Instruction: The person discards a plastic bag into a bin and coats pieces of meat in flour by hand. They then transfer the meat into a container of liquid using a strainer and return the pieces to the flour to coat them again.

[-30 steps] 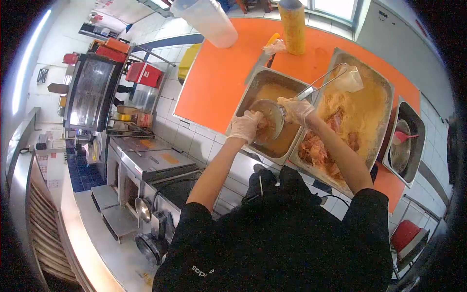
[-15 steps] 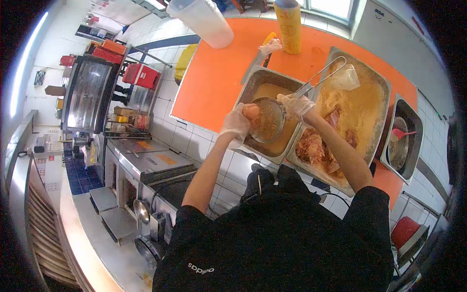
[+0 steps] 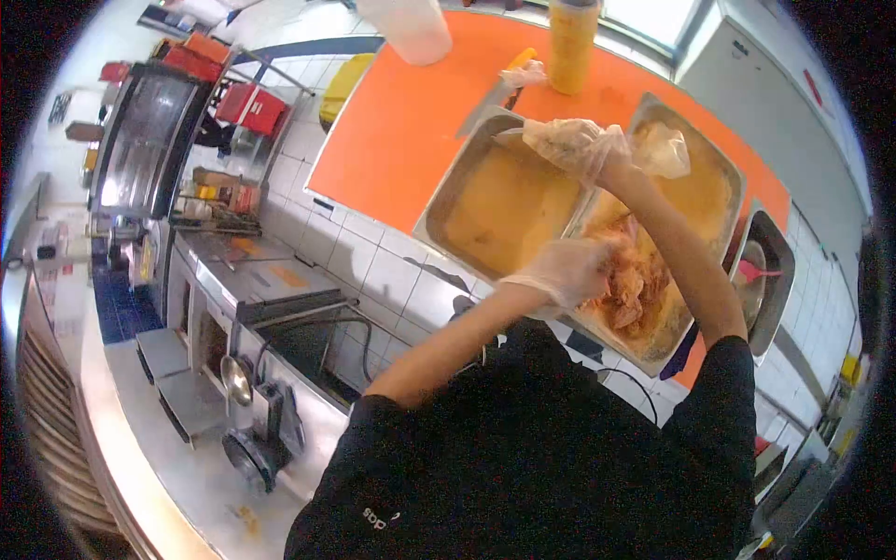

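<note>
My left hand (image 3: 571, 271), in a clear plastic glove, is at the raw meat pieces (image 3: 627, 297) in the right-hand metal tray (image 3: 665, 366). Its fingers are blurred, so their grip does not show. Over the back of the left-hand metal tray (image 3: 446, 198), my gloved right hand (image 3: 571, 145) is closed around the strainer, which is mostly hidden by the hand. That tray holds yellowish-brown breading powder (image 3: 509, 210). More pale powder lies in the right-hand tray, with a crumpled clear plastic bag (image 3: 663, 151) toward its back.
An orange table (image 3: 364, 154) carries the trays, a translucent tub (image 3: 411, 33) and a yellow canister (image 3: 571, 47). A knife (image 3: 485, 107) lies behind the left tray. At right, a smaller metal pan (image 3: 770, 271) holds a pink-handled tool. Metal kitchen equipment (image 3: 271, 275) stands to the left.
My left hand has moved right, from above the strainer with a meat piece to the meat in the right-hand tray. My right hand has risen toward the back, and the strainer's round mesh no longer shows.
</note>
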`<action>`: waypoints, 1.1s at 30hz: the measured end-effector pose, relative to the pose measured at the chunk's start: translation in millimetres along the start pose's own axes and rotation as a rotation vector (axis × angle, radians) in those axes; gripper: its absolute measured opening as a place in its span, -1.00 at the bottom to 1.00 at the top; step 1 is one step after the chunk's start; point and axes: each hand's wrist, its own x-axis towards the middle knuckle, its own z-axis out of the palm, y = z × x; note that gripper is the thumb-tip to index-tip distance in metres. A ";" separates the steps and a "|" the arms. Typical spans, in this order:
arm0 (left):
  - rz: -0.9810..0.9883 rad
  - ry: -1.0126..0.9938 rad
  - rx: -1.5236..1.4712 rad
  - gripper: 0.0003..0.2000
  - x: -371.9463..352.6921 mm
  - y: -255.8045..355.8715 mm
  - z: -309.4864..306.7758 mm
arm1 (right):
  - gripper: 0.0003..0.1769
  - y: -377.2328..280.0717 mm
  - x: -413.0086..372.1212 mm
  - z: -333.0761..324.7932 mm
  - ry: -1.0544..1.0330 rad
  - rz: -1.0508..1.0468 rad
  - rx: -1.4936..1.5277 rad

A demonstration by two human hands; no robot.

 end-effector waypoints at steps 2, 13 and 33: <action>0.060 -0.078 0.006 -0.43 7.0 10.5 11.7 | -0.65 -7.6 6.0 -6.6 -0.069 0.007 0.117; -0.420 0.136 0.359 -0.44 -49.6 -105.1 -69.6 | -0.53 10.4 8.7 33.2 -0.548 0.401 0.299; -0.585 0.383 0.029 -0.35 -99.6 -168.6 -82.8 | -0.54 -43.0 4.5 85.1 -0.733 0.148 0.195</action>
